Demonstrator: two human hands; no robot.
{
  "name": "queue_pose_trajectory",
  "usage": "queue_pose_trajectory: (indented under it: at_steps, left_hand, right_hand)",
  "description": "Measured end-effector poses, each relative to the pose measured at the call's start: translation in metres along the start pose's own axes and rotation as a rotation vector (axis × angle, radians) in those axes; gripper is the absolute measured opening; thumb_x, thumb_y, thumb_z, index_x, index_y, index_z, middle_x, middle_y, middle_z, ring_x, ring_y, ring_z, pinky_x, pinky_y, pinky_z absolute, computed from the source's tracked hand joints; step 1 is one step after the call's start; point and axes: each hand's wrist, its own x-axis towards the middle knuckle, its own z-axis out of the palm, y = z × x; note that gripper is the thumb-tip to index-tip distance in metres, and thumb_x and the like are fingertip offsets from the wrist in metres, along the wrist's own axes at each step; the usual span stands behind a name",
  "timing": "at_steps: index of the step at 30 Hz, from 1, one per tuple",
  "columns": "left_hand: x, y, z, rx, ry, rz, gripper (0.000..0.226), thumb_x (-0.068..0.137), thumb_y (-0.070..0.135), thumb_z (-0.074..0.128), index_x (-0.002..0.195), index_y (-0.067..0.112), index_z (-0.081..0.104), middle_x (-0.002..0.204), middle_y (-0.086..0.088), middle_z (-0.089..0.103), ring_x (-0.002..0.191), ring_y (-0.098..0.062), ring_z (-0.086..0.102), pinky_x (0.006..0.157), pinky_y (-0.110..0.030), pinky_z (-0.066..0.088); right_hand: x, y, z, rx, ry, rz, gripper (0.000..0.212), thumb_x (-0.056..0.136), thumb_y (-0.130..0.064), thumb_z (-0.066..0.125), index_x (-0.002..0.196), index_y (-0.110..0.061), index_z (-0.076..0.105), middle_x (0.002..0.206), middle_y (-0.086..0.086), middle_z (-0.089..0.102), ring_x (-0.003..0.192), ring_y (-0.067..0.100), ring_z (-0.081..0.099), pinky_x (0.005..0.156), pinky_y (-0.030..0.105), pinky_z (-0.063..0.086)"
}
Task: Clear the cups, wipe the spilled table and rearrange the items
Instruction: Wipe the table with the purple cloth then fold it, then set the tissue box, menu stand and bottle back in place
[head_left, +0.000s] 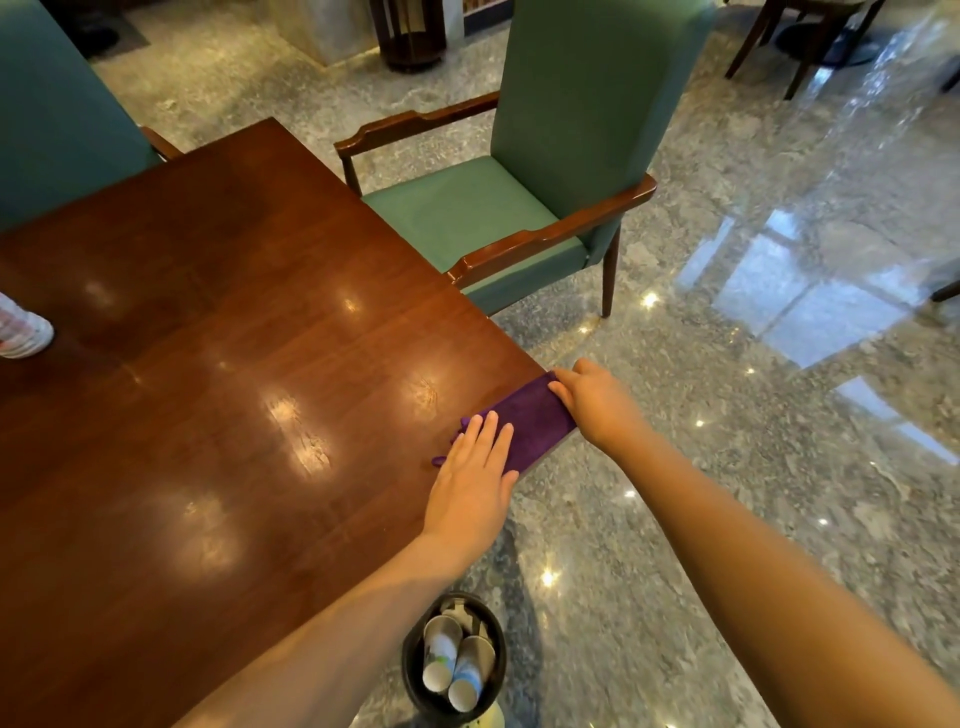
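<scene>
A folded purple cloth lies at the right corner of the dark wooden table, partly over the edge. My left hand rests flat on the cloth's near end, fingers together and stretched out. My right hand grips the cloth's far end at the table corner. Two paper cups lie inside a black bin on the floor below the table's near edge.
A green armchair with wooden arms stands at the table's right side; another green chair back is at the far left. A white patterned item sits at the table's left edge. Shiny stone floor spreads to the right.
</scene>
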Motion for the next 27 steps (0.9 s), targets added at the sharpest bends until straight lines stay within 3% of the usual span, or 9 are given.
queue_pose_trajectory:
  at_steps: [5, 8, 13, 18, 22, 27]
  left_hand:
    - [0.000, -0.006, -0.007, 0.037, -0.064, 0.061, 0.061, 0.097, 0.043, 0.030, 0.148, 0.019, 0.007, 0.159, -0.003, 0.002, 0.146, -0.017, -0.003, 0.118, -0.032, 0.007]
    - [0.006, -0.021, -0.024, 0.059, -0.108, 0.116, 0.062, 0.095, 0.051, 0.030, 0.147, 0.020, 0.017, 0.158, -0.002, 0.012, 0.146, -0.017, 0.004, 0.117, -0.033, 0.005]
    - [0.016, -0.076, -0.085, 0.107, -0.118, 0.036, 0.066, 0.090, 0.058, 0.034, 0.146, 0.026, 0.021, 0.157, -0.001, 0.019, 0.145, -0.022, 0.008, 0.117, -0.046, 0.003]
    - [-0.010, -0.156, -0.160, 0.160, -0.093, -0.139, 0.071, 0.087, 0.065, 0.031, 0.146, 0.031, 0.015, 0.158, 0.002, 0.012, 0.146, -0.022, 0.002, 0.112, -0.060, -0.005]
    - [-0.056, -0.229, -0.210, 0.165, 0.022, -0.226, 0.072, 0.086, 0.066, 0.030, 0.147, 0.031, 0.012, 0.159, 0.002, 0.007, 0.146, -0.020, -0.003, 0.112, -0.059, -0.004]
    - [-0.130, -0.327, -0.254, 0.108, 0.085, -0.361, 0.073, 0.086, 0.067, 0.032, 0.146, 0.032, 0.013, 0.159, 0.002, 0.008, 0.146, -0.019, 0.000, 0.113, -0.056, 0.001]
  right_hand:
    - [0.001, -0.003, -0.003, -0.065, -0.047, 0.070, 0.045, 0.100, -0.040, 0.027, 0.133, -0.016, 0.048, 0.116, 0.013, 0.054, 0.110, 0.032, 0.051, 0.090, 0.043, 0.045]
    - [0.002, -0.014, -0.011, -0.091, -0.120, 0.115, 0.060, 0.097, -0.052, 0.025, 0.147, -0.020, 0.025, 0.143, 0.013, 0.042, 0.128, 0.036, 0.039, 0.103, 0.047, 0.038]
    - [0.013, -0.063, -0.040, -0.159, -0.144, 0.035, 0.072, 0.092, -0.061, 0.028, 0.150, -0.021, 0.015, 0.153, 0.012, 0.028, 0.135, 0.039, 0.031, 0.108, 0.048, 0.033]
    - [0.030, -0.162, -0.064, -0.234, -0.114, -0.087, 0.074, 0.090, -0.065, 0.028, 0.151, -0.026, 0.011, 0.159, 0.007, 0.016, 0.141, 0.037, 0.021, 0.113, 0.051, 0.023]
    - [0.036, -0.261, -0.071, -0.258, -0.061, -0.224, 0.076, 0.089, -0.067, 0.028, 0.151, -0.026, 0.010, 0.160, 0.007, 0.011, 0.143, 0.036, 0.015, 0.115, 0.050, 0.018]
    - [0.034, -0.387, -0.059, -0.301, 0.006, -0.395, 0.080, 0.085, -0.072, 0.026, 0.150, -0.026, 0.015, 0.159, 0.007, 0.016, 0.143, 0.034, 0.020, 0.115, 0.049, 0.021]
